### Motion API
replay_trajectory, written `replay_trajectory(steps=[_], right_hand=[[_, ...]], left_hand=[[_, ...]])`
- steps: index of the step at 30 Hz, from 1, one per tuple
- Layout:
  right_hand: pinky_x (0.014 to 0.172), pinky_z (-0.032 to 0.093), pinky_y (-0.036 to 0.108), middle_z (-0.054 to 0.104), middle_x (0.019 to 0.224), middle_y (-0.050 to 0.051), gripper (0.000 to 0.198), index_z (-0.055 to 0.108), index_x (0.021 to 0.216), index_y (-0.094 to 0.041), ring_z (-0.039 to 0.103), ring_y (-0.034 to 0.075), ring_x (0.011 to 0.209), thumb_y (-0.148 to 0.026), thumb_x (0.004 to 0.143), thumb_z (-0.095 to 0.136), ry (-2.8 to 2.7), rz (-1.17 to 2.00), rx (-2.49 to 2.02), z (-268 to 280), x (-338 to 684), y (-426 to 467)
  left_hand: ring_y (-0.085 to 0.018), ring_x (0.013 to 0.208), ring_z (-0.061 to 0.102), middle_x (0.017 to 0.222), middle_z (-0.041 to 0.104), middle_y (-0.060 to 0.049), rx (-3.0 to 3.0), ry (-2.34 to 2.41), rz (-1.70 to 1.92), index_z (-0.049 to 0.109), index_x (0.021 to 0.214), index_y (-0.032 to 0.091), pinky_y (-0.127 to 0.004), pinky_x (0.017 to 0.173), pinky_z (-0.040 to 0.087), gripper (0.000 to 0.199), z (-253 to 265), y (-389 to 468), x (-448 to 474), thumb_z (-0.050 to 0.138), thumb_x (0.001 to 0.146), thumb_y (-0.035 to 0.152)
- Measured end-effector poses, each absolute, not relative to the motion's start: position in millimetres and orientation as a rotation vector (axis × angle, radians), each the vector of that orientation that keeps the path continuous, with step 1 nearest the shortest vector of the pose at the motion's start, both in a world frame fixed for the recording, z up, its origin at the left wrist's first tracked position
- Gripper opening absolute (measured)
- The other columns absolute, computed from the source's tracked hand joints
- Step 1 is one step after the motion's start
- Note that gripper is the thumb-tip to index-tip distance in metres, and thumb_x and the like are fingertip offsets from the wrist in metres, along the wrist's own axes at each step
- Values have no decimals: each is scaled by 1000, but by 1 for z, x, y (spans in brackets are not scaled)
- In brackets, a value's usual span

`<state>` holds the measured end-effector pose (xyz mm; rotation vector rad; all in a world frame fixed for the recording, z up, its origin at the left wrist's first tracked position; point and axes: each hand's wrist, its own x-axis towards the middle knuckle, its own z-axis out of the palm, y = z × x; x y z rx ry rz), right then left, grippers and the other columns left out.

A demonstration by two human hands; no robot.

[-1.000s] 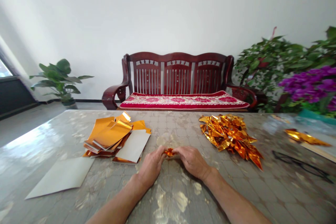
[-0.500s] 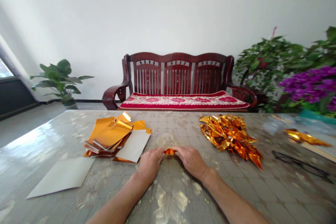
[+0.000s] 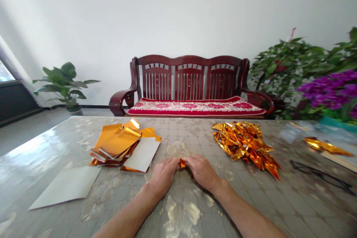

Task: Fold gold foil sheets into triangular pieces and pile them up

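Observation:
Between my two hands, just above the table, is a small piece of folded orange-gold foil paper [image 3: 182, 163]. My left hand [image 3: 164, 173] pinches its left end, and my right hand [image 3: 201, 171] pinches the right end. Only the middle of the foil shows; my fingers hide the rest. Left of my left hand lies a stack of orange foil sheets [image 3: 117, 141], some with their pale backs up. To the right of my right hand is a heap of folded foil pieces [image 3: 242, 143], pointed and shiny.
A single pale sheet [image 3: 65, 186] lies at the left of the patterned table [image 3: 178, 208]. On the right are black glasses [image 3: 320, 175], another folded foil piece [image 3: 327, 145] and clear plastic [image 3: 297, 131]. Beyond the table stands a wooden bench [image 3: 189, 81].
My left hand has shifted slightly right, closer to my right hand. Less of the foil now shows between them, and it looks more bunched.

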<state>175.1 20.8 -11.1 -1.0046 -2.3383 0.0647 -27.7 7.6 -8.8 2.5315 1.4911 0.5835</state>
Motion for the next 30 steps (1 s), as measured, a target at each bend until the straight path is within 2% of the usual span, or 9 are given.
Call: replay_trajectory(steps=[19, 25, 30], right_hand=[[82, 44, 28, 72, 93, 5, 24, 64, 105, -20, 65, 19, 89, -16, 97, 41, -2286, 191, -1159, -4, 156, 7], [84, 44, 28, 73, 95, 6, 24, 64, 104, -19, 65, 19, 91, -14, 96, 42, -2290, 224, -1156, -3, 155, 6], [79, 45, 26, 73, 90, 5, 25, 65, 100, -20, 66, 17, 86, -13, 95, 42, -2259, 230, -1157, -3, 152, 3]], left_hand=[[-15, 78, 66, 84, 71, -3, 2446, 1531, 598, 60, 88, 21, -23, 65, 38, 24, -7, 1, -19, 39, 99, 21], [-16, 79, 68, 84, 72, -3, 2465, 1535, 585, 61, 92, 21, -24, 65, 39, 22, -6, -2, -19, 39, 97, 16], [-17, 80, 68, 85, 73, -5, 2494, 1543, 533, 61, 92, 20, -24, 66, 41, 23, -5, -4, -18, 40, 92, 11]])
